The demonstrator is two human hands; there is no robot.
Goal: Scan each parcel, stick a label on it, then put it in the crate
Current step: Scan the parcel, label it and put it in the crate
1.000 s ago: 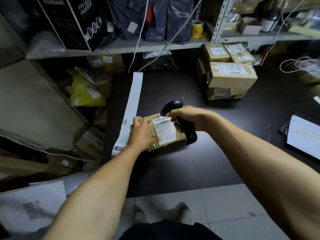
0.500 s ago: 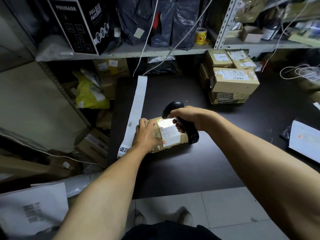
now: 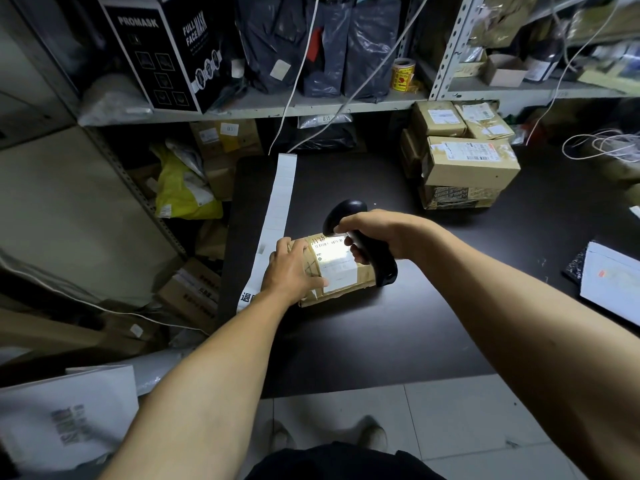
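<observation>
Gripping the scanner, your right hand has its fingers wrapped round the black handle, the head aimed down at the parcel. A bright patch of light falls on the parcel's white label, near its far edge. Your left hand rests on the parcel's 9 o'clock end, palm down, fingers curled over the far edge and thumb lying along the top toward the label. The parcel is a small brown taped box lying flat on the black table, close to the table's 9 o'clock side. Just beside it at 9 o'clock, partly under your left hand, a long white label strip runs toward 12 o'clock across the table. At 1 o'clock, well apart from the parcel, a stack of boxes sits at the table's far edge. At 3 o'clock a white sheet lies near the table's edge. The shelf at 12 o'clock carries dark bags and a black carton.
</observation>
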